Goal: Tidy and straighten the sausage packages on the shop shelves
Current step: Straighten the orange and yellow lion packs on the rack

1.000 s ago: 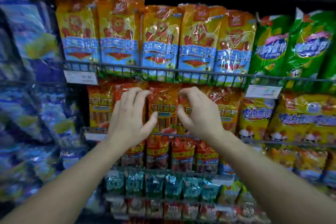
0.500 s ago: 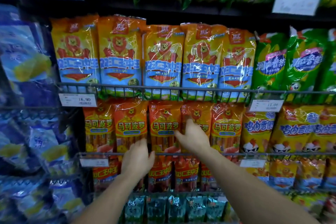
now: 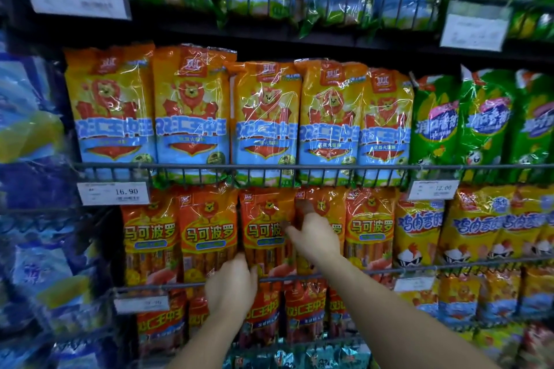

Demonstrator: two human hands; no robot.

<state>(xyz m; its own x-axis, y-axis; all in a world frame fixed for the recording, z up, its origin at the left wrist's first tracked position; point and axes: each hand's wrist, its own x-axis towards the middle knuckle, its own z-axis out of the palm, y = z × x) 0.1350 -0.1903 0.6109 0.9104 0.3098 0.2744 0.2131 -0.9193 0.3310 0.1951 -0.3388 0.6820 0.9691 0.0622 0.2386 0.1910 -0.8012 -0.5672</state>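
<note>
A row of orange sausage packages stands upright on the middle shelf behind a wire rail. My left hand is low at that rail. Its fingers reach into the gap beside the third orange package and the thumb lies on that pack's lower front, pinching its edge. My right hand rests on the front of the fourth orange package. One finger points up along the pack and the thumb sits at its left edge. Both forearms come up from the bottom of the view.
Yellow-and-blue sausage packs fill the shelf above, with green packs to their right. Red packs hang below. Yellow chicken-sausage packs stand right of the orange row. Price tags clip to the rails. Blue bags line the left.
The view has tilted upward, so the shelves sit lower in frame. My left hand dropped from the upper part of the orange packs to their base at the rail. My right hand stays on the fourth pack.
</note>
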